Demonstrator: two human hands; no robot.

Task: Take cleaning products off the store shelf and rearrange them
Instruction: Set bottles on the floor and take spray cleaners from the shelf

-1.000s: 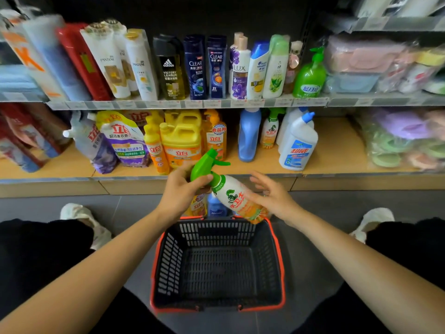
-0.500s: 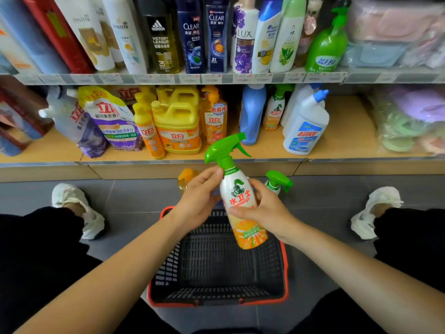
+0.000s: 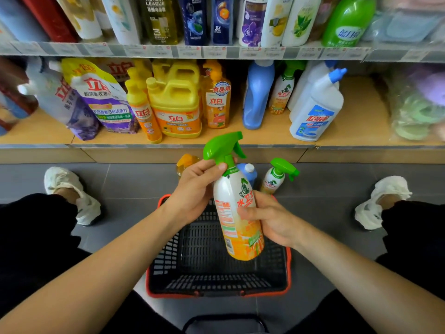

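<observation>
I hold a white and orange spray bottle [image 3: 237, 213] with a green trigger head nearly upright over a black basket with a red rim [image 3: 287, 273]. My left hand [image 3: 195, 191] grips its neck just under the trigger. My right hand [image 3: 269, 218] holds the body from the right side. On the floor behind the basket stand a second green-topped spray bottle [image 3: 277, 177], a blue bottle with a white cap [image 3: 248, 171] and an orange bottle [image 3: 186, 162], partly hidden by my hands.
The lower wooden shelf [image 3: 356, 121] carries yellow detergent jugs [image 3: 177, 104], refill pouches [image 3: 101, 100], a blue bottle [image 3: 256, 95], another spray bottle [image 3: 283, 90] and white toilet cleaners [image 3: 317, 109]. Shampoo bottles line the upper shelf [image 3: 216, 53]. My knees and white shoes flank the basket.
The spray bottle has been tipped from slanting to nearly upright and held over the basket. My right hand went from open beside it to holding its body. The view dropped downward.
</observation>
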